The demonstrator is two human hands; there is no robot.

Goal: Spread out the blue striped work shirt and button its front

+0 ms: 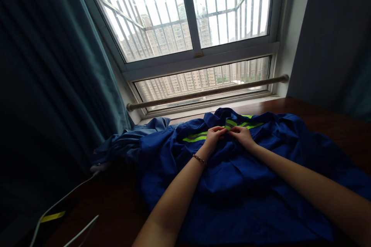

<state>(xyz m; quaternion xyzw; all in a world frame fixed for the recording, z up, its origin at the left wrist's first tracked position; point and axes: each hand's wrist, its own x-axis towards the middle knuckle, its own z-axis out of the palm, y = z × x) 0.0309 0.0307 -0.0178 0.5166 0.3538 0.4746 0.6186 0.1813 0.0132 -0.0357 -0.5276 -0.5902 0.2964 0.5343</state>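
Note:
A blue work jacket (249, 189) with yellow-green reflective strips lies spread over the dark wooden surface in front of me. Near its collar, my left hand (215, 136) pinches the fabric, a beaded bracelet on the wrist. Close beside it, my right hand (241, 136) is also closed on the jacket, thumb and fingers pressed together. Between and just above both hands stands a folded-up piece with a reflective strip (231, 123). The exact bit of cloth under my fingertips is too small to make out.
A barred window (203, 54) and a horizontal rail (208, 92) run behind the jacket. Blue curtain (87, 46) hangs at left, above bunched lighter-blue cloth (121, 142). White cable (66, 197) and a yellow strip (53, 217) lie at lower left. Wooden surface (290, 109) shows at right.

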